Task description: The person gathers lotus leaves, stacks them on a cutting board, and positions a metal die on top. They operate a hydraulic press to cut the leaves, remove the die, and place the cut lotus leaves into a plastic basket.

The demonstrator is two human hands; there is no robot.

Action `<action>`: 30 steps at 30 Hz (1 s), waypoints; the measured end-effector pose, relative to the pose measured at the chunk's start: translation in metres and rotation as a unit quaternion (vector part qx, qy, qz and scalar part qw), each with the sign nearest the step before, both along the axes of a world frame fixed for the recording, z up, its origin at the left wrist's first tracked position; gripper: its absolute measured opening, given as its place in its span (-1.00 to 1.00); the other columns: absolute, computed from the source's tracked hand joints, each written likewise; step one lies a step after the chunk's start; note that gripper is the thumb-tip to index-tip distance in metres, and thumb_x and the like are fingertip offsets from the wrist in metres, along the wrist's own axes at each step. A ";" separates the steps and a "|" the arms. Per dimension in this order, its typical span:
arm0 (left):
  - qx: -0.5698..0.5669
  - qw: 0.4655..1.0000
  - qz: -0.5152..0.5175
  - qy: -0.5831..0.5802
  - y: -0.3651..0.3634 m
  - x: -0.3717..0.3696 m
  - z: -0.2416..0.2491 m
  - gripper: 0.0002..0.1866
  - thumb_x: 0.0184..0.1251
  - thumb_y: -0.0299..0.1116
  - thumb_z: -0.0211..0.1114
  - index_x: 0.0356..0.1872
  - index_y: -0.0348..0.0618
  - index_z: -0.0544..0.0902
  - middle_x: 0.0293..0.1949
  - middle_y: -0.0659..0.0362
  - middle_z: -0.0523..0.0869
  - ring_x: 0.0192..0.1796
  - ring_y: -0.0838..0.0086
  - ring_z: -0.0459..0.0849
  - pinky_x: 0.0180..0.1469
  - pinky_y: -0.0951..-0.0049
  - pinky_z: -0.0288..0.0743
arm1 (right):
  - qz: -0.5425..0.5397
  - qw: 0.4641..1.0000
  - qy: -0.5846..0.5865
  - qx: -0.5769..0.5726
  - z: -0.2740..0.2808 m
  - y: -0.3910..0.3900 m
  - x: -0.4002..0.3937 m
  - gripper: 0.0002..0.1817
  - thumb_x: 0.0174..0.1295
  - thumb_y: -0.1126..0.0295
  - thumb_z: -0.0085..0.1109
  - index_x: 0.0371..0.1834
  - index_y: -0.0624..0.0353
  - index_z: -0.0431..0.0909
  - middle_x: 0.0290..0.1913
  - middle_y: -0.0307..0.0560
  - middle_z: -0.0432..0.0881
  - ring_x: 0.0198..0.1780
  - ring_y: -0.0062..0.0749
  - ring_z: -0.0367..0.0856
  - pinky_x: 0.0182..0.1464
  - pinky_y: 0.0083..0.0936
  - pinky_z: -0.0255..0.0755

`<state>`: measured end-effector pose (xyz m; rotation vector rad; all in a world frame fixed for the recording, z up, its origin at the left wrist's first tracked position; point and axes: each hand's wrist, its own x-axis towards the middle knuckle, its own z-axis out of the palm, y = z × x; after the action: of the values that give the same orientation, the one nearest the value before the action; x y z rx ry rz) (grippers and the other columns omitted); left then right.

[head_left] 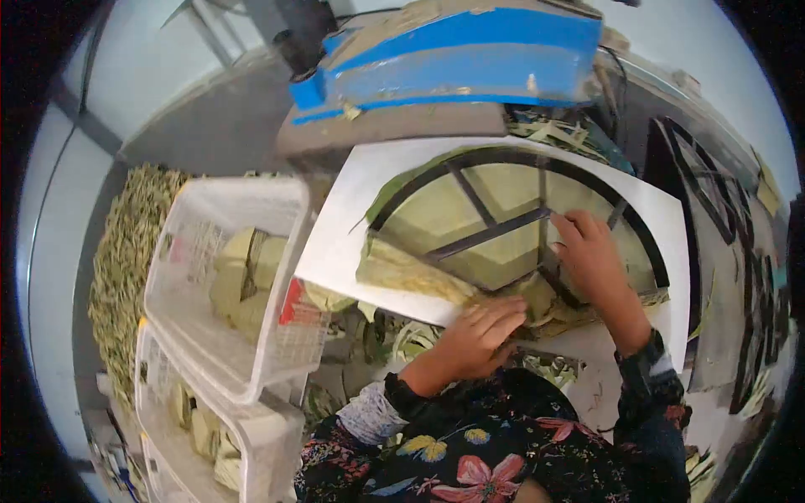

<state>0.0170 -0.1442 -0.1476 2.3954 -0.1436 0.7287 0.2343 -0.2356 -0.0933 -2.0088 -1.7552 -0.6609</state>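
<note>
Crates (272,210) (white), pale-green pieces (239,298) inside, dark frame (489,232)

Head-worn view looks forward and down, fairly near, its edges seemingly warped.

Wht board (333,247) w/ leaf pcs (411,272) & blk spoked frame (486,232) on it.

Dark spoked frame (490,234) on greenish leaves (411,270)
</note>
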 end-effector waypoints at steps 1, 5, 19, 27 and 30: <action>-0.010 0.999 0.042 0.009 -0.002 -0.013 -0.004 -0.55 -0.03 -0.47 0.31 -0.02 -0.23 0.50 0.02 -0.01 0.59 0.05 0.12 0.57 0.05 0.22 0.45 | -0.002 0.998 0.059 -0.016 -0.004 -0.006 -0.012 -0.64 0.03 0.21 0.27 -0.15 0.15 0.51 -0.29 -0.05 0.53 -0.28 -0.08 0.56 -0.29 -0.23 0.46; -0.093 0.988 0.106 -0.057 -0.003 -0.036 -0.017 -0.73 0.04 -0.60 0.22 -0.17 -0.21 0.58 -0.27 0.06 0.64 -0.20 0.16 0.65 -0.19 0.29 0.53 | 0.034 0.967 0.131 -0.215 0.015 -0.019 -0.075 -0.64 0.00 0.16 0.29 -0.23 0.17 0.53 -0.30 -0.03 0.52 -0.24 -0.07 0.55 -0.28 -0.22 0.46; -0.540 0.836 0.025 0.098 -0.020 -0.038 -0.029 -0.78 0.38 -0.51 0.05 -0.04 -0.30 0.56 -0.27 0.21 0.64 -0.26 0.59 0.58 -0.18 0.57 0.50 | 0.026 0.958 0.081 -0.275 0.002 -0.011 -0.065 -0.82 0.23 0.31 0.02 -0.45 0.16 0.45 -0.56 -0.03 0.52 -0.44 -0.11 0.60 -0.44 -0.25 0.47; -0.616 0.782 0.019 0.094 -0.019 -0.033 -0.035 -0.77 0.39 -0.50 0.04 -0.01 -0.29 0.54 -0.24 0.20 0.64 -0.28 0.58 0.59 -0.17 0.56 0.51 | 0.015 0.963 -0.003 -0.269 0.009 -0.011 -0.099 -0.64 0.03 0.09 0.23 -0.36 0.19 0.50 -0.42 -0.03 0.54 -0.36 -0.08 0.60 -0.38 -0.28 0.49; -0.616 0.783 0.020 0.084 -0.018 -0.033 -0.035 -0.77 0.39 -0.50 0.04 0.00 -0.29 0.54 -0.24 0.20 0.64 -0.29 0.57 0.60 -0.17 0.56 0.51 | 0.027 0.963 0.018 -0.266 0.009 -0.007 -0.091 -0.62 0.03 0.07 0.23 -0.36 0.20 0.50 -0.41 -0.04 0.54 -0.35 -0.08 0.60 -0.33 -0.27 0.50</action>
<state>-0.0160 -0.1618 -0.1828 1.1644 0.3676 0.3855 0.1435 -0.2428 -0.0840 -2.2722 -2.1212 -0.1307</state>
